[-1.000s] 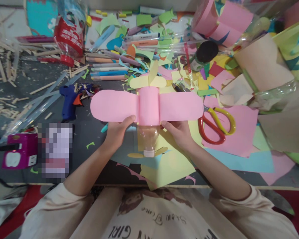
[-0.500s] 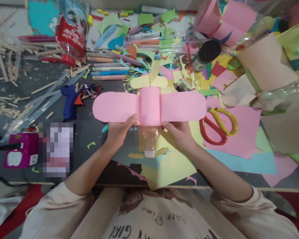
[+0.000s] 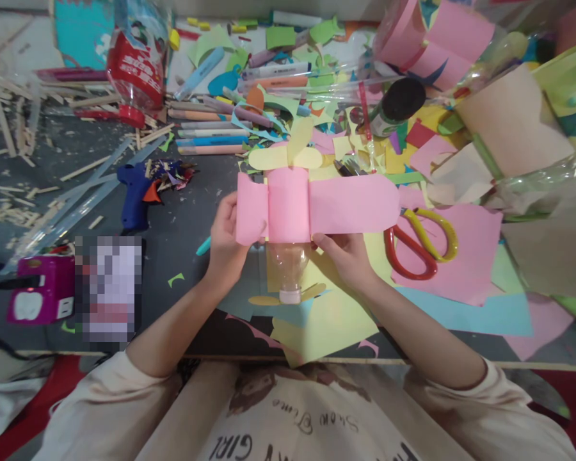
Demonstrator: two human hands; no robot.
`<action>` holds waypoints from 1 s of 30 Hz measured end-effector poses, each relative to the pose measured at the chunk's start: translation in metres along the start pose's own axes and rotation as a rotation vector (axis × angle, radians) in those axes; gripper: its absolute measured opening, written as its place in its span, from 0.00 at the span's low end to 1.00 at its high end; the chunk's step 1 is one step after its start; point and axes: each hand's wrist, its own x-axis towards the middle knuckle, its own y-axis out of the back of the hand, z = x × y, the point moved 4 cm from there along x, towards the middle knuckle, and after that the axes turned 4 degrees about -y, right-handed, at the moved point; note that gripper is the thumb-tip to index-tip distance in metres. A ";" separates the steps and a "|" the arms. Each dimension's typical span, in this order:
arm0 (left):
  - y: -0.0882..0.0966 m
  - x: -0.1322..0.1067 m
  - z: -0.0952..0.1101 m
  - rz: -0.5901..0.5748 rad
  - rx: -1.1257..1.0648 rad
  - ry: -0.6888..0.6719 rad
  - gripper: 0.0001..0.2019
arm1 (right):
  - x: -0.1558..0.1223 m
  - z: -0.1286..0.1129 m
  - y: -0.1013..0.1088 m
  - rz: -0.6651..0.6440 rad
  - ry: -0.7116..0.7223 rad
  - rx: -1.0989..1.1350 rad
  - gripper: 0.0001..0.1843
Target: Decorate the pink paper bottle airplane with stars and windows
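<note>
The paper wings (image 3: 336,205) and wrap on the clear bottle (image 3: 288,266) are plain pink, with pale yellow tail pieces (image 3: 285,155). At right, the scissors (image 3: 420,240) have red and yellow handles; at left, the glue gun (image 3: 135,195) is dark blue on the dark grey counter (image 3: 182,218).

Head camera looks steeply down, near the table (image 3: 187,211).

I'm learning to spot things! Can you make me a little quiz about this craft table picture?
1. True or false: the left hand bends the left pink wing.
2. What colour are the scissors' handles: A red and yellow, B green, C black?
3. The bottle's cap points ____ the person.

Key: 1 true. 2 A. 3 toward. The right hand steadies the bottle beneath the right pink wing.
</note>
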 end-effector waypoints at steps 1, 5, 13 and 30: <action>-0.001 0.002 -0.001 -0.007 -0.038 -0.028 0.23 | 0.000 0.000 0.000 0.000 -0.003 0.008 0.14; 0.000 0.004 -0.001 -0.012 -0.129 -0.045 0.30 | -0.001 0.005 0.000 -0.002 -0.033 0.016 0.14; 0.002 0.001 -0.002 -0.040 -0.103 -0.024 0.30 | 0.000 0.001 0.000 -0.025 -0.001 -0.015 0.10; 0.000 0.004 -0.002 -0.032 -0.107 -0.013 0.28 | 0.001 0.000 -0.001 -0.045 0.010 -0.041 0.13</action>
